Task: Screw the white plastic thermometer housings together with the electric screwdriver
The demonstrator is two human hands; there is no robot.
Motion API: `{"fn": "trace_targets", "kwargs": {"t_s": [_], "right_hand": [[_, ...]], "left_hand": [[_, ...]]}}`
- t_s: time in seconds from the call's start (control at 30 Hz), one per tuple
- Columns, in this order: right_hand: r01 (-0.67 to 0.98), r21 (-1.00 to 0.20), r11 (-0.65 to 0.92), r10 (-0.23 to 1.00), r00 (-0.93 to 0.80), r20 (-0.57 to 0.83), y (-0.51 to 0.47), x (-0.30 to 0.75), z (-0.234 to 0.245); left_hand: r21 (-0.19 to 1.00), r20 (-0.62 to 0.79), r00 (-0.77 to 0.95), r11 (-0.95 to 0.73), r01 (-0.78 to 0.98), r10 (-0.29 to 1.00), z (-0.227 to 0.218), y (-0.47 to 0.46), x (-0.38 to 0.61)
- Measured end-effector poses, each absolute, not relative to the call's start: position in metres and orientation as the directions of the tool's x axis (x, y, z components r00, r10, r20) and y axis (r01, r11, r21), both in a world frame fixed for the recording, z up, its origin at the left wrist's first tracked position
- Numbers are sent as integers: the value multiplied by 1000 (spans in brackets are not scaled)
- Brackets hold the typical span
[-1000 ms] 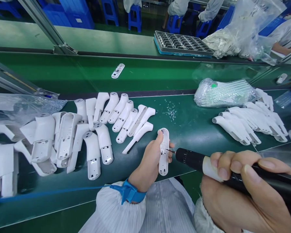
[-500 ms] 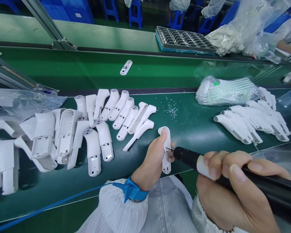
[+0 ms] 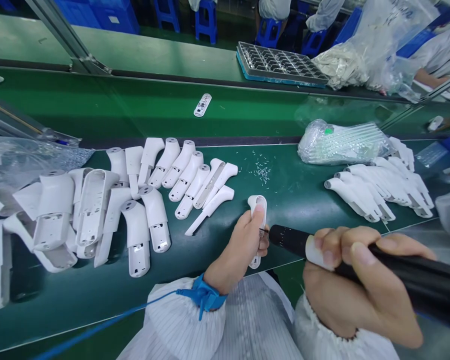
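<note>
My left hand (image 3: 243, 239) grips a white plastic housing (image 3: 255, 261) near the bench's front edge, its thumb lying over the upper part. In my right hand (image 3: 363, 280) is a black electric screwdriver (image 3: 290, 241) with a white band, pointing left. Its thin bit reaches the housing beside my left fingers; whether it touches a screw is hidden. Small loose screws (image 3: 261, 171) lie scattered on the green bench beyond the housing. Left of them, white handle-shaped housings (image 3: 187, 176) stand in a slanting row.
More white housings (image 3: 56, 210) are heaped at the left. At the right lie white shells (image 3: 382, 187) and a clear plastic bag (image 3: 343, 142). One white part with a board (image 3: 202, 105) rests on the green belt; a metal grid tray (image 3: 281, 65) sits on the ledge behind. A blue wrist-strap cord (image 3: 135, 310) trails left.
My left thumb and fingers have shifted over the white housing, covering more of its middle. The part on the belt has moved slightly right. The screwdriver stays at the housing.
</note>
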State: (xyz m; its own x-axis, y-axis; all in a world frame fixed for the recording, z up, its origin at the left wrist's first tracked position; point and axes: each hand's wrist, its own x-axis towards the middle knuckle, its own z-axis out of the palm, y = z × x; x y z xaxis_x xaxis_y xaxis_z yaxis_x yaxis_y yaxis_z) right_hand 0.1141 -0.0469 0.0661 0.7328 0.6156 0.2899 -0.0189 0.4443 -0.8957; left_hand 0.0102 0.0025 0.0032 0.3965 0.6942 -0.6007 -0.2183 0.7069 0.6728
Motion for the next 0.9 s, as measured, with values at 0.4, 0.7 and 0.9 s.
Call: {"fn": "trace_targets", "kwargs": {"t_s": [0.4, 0.7, 0.9], "right_hand": [[-6, -812, 584, 312, 925, 218, 47, 203, 1], [-132, -799, 586, 390, 911, 135, 38, 199, 22], [-141, -793, 592, 392, 910, 131, 12, 173, 55]], "left_hand": [[792, 107, -80, -36, 609, 991, -44, -15, 8], [577, 267, 182, -309, 756, 946, -14, -6, -5], [637, 288, 316, -427, 642, 904, -13, 10, -3]]}}
